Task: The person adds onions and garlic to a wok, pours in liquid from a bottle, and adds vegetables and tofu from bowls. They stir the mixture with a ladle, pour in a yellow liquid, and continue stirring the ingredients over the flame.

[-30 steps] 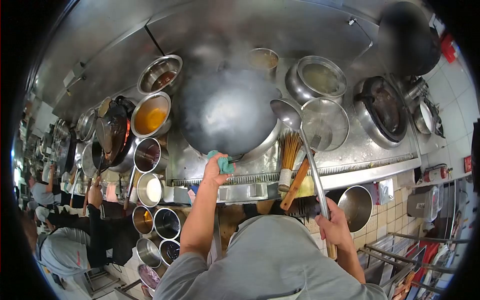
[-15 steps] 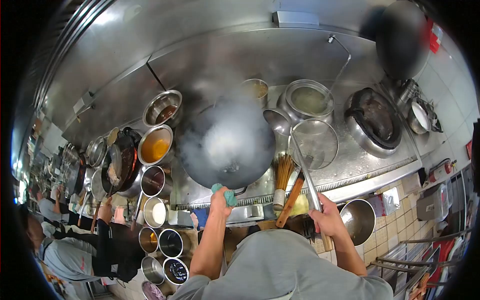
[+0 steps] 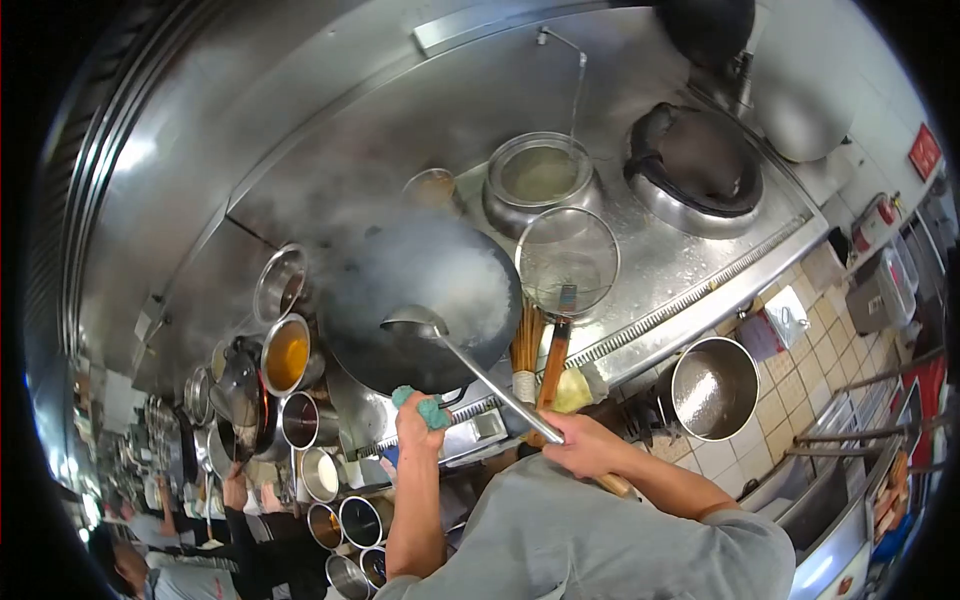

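A large dark wok (image 3: 350,345) sits on the range, and pale steam hides much of its inside. At its near edge, my left hand (image 3: 413,430) is closed on a folded green cloth (image 3: 432,411), beside the wok's loop handle (image 3: 456,397). Whether the fingers also grip the rim under the cloth is hidden. My right hand (image 3: 582,446) is wrapped round the long handle of a steel ladle (image 3: 478,368). The ladle's bowl hangs over the wok's near half, in the steam. Right of the wok lie a bamboo brush (image 3: 524,350) and a wood-handled wire strainer (image 3: 612,290).
Behind the strainer stands a steel pot (image 3: 500,205) of cloudy liquid. Bowls of sauce, including an orange one (image 3: 287,355), line the wok's left side. A large pot (image 3: 715,390) stands at lower right. Another person's hand (image 3: 235,490) works at the left.
The ladle has swung left and down from beside the strainer to over the wok, my right hand moving left with it. The camera view has turned, and the steam looks thinner.
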Demonstrator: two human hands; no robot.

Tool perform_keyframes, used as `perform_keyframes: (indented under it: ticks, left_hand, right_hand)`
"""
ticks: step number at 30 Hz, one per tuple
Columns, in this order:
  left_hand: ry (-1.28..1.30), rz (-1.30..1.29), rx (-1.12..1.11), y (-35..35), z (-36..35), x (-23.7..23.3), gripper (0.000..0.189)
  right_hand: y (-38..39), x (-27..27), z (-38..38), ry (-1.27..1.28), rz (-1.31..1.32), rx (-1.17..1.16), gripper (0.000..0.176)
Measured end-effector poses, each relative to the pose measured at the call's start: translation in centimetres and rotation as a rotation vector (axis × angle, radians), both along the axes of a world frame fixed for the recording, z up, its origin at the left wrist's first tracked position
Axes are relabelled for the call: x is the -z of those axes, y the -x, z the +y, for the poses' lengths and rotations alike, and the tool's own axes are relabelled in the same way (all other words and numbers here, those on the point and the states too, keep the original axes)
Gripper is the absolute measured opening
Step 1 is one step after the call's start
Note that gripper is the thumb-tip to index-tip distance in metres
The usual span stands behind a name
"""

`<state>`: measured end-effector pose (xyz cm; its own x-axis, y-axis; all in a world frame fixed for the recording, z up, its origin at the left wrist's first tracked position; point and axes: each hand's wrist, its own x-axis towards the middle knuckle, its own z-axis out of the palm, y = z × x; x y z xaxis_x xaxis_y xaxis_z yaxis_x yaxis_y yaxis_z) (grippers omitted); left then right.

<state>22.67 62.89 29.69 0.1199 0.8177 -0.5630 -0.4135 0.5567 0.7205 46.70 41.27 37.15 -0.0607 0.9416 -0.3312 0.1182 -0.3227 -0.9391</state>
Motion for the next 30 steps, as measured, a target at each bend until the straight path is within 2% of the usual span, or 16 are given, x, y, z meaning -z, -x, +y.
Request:
perform_keyframes:
  ticks: [2,9,12,15,20,24,27,30]
  left_hand:
    - [0.006,0.001,0.010,-0.8,0.2,-0.2,0.019]
    - [-0.108,0.080,0.114,-3.8,1.8,-2.0,0.016]
    - [-0.181,0.158,0.176,-5.2,2.7,-2.9,0.014]
    - [-0.204,0.234,0.156,-7.3,3.9,-3.5,0.013]
    - [-0.281,0.350,0.243,-9.7,5.1,-5.4,0.018]
    - [-0.381,0.438,0.196,-11.2,6.2,-5.8,0.020]
    - [-0.508,0.425,0.278,-11.1,7.3,-6.2,0.023]
    - [-0.581,0.458,0.339,-11.3,7.0,-7.3,0.027]
  right_hand:
    - [0.2,1.3,-0.4,-0.120,-0.050,0.025,0.044]
    - [-1.4,2.1,-0.6,-0.017,0.075,0.084,0.043]
    - [-2.1,2.4,-0.4,-0.056,0.107,0.116,0.042]
    - [-2.7,3.3,0.0,-0.074,0.163,0.119,0.055]
    - [-3.7,3.7,0.1,-0.050,0.298,0.158,0.055]
    - [-4.1,4.2,0.1,-0.098,0.364,0.209,0.055]
    - [-4.2,5.5,0.5,-0.076,0.470,0.213,0.069]
    - [-4.5,5.4,0.3,-0.076,0.481,0.219,0.069]
